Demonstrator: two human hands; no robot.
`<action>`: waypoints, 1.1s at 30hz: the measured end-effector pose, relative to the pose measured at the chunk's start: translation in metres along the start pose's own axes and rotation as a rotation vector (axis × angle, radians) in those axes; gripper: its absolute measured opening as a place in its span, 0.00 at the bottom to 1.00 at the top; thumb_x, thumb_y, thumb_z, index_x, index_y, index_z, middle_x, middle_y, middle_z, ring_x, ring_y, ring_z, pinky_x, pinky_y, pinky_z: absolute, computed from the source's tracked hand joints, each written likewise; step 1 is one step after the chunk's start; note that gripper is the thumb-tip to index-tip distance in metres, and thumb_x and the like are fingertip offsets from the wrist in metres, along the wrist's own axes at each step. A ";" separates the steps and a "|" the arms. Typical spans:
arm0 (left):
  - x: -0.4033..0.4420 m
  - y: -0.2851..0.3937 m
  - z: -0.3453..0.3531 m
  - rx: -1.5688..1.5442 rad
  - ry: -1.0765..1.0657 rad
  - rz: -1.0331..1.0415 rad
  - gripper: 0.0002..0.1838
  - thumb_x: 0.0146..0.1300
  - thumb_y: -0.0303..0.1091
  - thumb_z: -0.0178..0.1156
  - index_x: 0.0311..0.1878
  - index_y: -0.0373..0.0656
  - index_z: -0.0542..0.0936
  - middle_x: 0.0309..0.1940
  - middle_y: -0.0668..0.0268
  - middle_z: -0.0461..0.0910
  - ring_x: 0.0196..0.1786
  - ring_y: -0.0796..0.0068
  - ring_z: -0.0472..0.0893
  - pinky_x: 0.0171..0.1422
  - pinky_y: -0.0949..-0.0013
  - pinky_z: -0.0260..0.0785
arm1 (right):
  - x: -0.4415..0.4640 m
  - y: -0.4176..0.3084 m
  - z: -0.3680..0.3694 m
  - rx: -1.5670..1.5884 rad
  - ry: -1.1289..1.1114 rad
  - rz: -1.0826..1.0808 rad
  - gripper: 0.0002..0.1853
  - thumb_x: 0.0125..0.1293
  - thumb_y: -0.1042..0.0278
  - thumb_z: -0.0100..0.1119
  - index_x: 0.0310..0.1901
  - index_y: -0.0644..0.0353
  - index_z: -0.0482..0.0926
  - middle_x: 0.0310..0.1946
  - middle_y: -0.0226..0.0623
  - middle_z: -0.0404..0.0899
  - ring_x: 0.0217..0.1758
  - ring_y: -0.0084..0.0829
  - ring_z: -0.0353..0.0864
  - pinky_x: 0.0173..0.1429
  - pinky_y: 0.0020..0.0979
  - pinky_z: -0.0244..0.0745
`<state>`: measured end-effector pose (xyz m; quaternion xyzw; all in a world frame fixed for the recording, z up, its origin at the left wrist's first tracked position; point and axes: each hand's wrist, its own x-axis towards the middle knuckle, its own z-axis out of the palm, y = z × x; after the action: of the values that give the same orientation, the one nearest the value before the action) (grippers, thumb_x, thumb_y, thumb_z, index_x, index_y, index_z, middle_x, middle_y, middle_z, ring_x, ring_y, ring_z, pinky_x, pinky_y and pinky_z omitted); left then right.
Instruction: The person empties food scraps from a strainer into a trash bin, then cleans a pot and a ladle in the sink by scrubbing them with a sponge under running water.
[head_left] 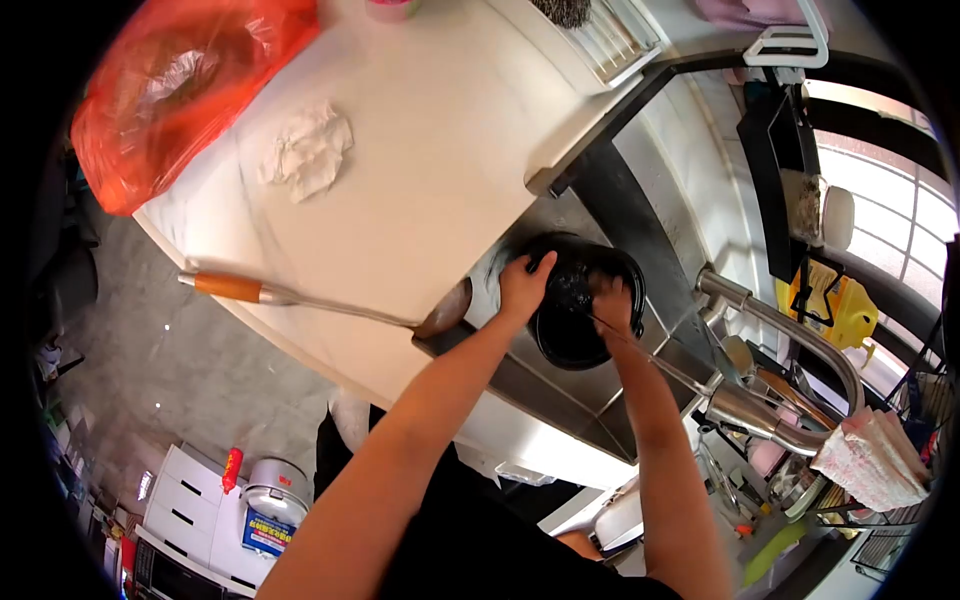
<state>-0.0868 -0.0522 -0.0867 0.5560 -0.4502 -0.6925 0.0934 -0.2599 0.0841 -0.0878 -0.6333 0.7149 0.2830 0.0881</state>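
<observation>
- Head view: a black bowl (560, 352) sits in the metal sink (570, 402), close to the edge of the worktop (410, 150).
- The left hand (522, 290) is clamped on the bowl's rim, on the side nearest the worktop.
- The right hand (612, 303) reaches inside the bowl by its opposite rim; it is blurred, so I cannot tell whether its fingers are apart or together.
- A thin line, seemingly water, runs from the faucet (745, 410) towards the bowl.
- A wooden-handled ladle (300, 300) lies along the worktop's outer edge, its head at the sink edge.
- Crumpled white paper or cloth (308, 150) lies further in, near a red plastic bag (190, 95) at the worktop's upper-left corner.
</observation>
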 end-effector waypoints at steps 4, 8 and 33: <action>-0.012 0.000 0.012 -0.099 0.237 0.117 0.28 0.51 0.54 0.59 0.29 0.29 0.76 0.24 0.49 0.77 0.31 0.54 0.78 0.36 0.64 0.67 | -0.026 -0.077 0.056 0.892 -0.665 0.235 0.23 0.58 0.73 0.40 0.57 0.57 0.66 0.54 0.47 0.68 0.56 0.35 0.67 0.60 0.29 0.59; -0.002 -0.009 0.011 -0.014 0.228 0.124 0.27 0.51 0.53 0.60 0.28 0.30 0.76 0.23 0.51 0.76 0.28 0.56 0.76 0.35 0.65 0.66 | -0.019 -0.084 -0.052 1.898 -0.324 0.355 0.22 0.59 0.68 0.44 0.56 0.61 0.66 0.44 0.38 0.72 0.46 0.30 0.68 0.54 0.29 0.61; 0.007 0.006 0.003 -0.023 0.233 0.188 0.26 0.52 0.51 0.59 0.28 0.29 0.75 0.22 0.46 0.75 0.29 0.46 0.75 0.34 0.58 0.67 | -0.003 -0.045 -0.018 0.247 -0.745 0.038 0.18 0.52 0.62 0.51 0.44 0.60 0.77 0.43 0.47 0.75 0.44 0.44 0.77 0.41 0.39 0.74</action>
<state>-0.0934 -0.0583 -0.0872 0.5867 -0.4786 -0.6165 0.2159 -0.2125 0.0762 -0.0849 -0.4586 0.6740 0.4071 0.4119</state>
